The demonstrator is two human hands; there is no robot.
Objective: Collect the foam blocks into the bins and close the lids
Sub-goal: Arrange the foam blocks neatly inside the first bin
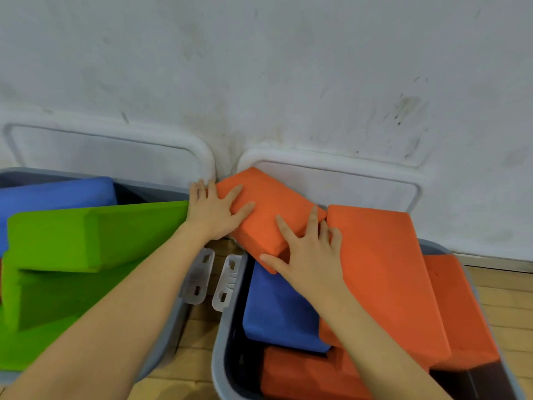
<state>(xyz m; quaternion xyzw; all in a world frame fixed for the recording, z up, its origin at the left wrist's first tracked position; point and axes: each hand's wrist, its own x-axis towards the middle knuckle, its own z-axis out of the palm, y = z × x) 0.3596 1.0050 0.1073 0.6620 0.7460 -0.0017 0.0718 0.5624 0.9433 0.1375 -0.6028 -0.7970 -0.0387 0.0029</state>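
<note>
Wooden floor (202,327) (scuffed white wall (288,67)).

Wood plank floor (202,321) carries 2 grey bins side by side, both vs the white wall: left bin (173,327), right bin (227,342). Narrow strip of floor shows btwn them; more floor at far right, by the wall base.

The left bin (161,336) and its green blocks (72,255) run off the left edge of the frame. The right bin (227,356) is cut by the bottom edge, its far rim hidden under orange blocks (383,269). A blue block (277,310) at lower centre lies partly beneath the right hand (308,255). Both forearms leave the frame at the bottom.
</note>
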